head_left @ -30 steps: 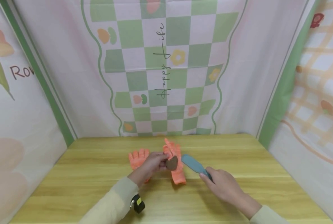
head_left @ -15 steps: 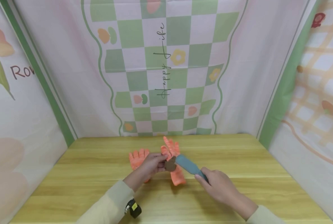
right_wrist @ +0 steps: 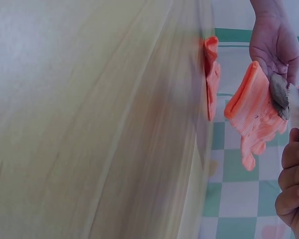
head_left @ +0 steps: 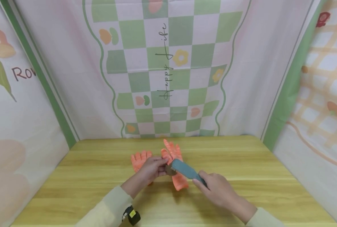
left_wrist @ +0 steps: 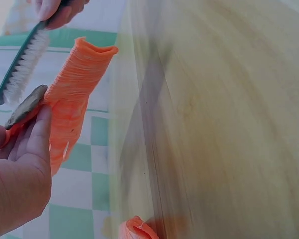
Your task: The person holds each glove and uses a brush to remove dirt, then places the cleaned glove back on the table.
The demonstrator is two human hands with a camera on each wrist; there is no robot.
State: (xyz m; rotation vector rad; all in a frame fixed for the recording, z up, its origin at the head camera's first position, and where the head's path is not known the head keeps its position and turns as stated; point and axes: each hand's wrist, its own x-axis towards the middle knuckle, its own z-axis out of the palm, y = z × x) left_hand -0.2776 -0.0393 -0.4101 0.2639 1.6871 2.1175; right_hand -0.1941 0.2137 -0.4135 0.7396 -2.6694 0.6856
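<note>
My left hand (head_left: 152, 167) holds up an orange knit glove (head_left: 180, 182) above the table. Against that glove lies a flat grey-brown piece (left_wrist: 27, 105), its material unclear, with the left fingers behind it. In the left wrist view the glove's cuff points up and right. My right hand (head_left: 217, 188) grips the handle of a brush (head_left: 186, 169) with a teal back and white bristles (left_wrist: 26, 67). The bristles face the brown piece, very near it; whether they touch cannot be told. In the head view the brush head partly covers the piece.
A second orange glove (head_left: 140, 158) lies on the wooden table (head_left: 100, 189), partly behind my left hand. A small black device (head_left: 133, 217) with a yellow mark is at the left wrist. Printed curtains (head_left: 168, 78) stand behind the table and at both sides.
The brush has moved left, from beside the brown piece to over it. My left hand and the held glove have shifted slightly left and toward me.
</note>
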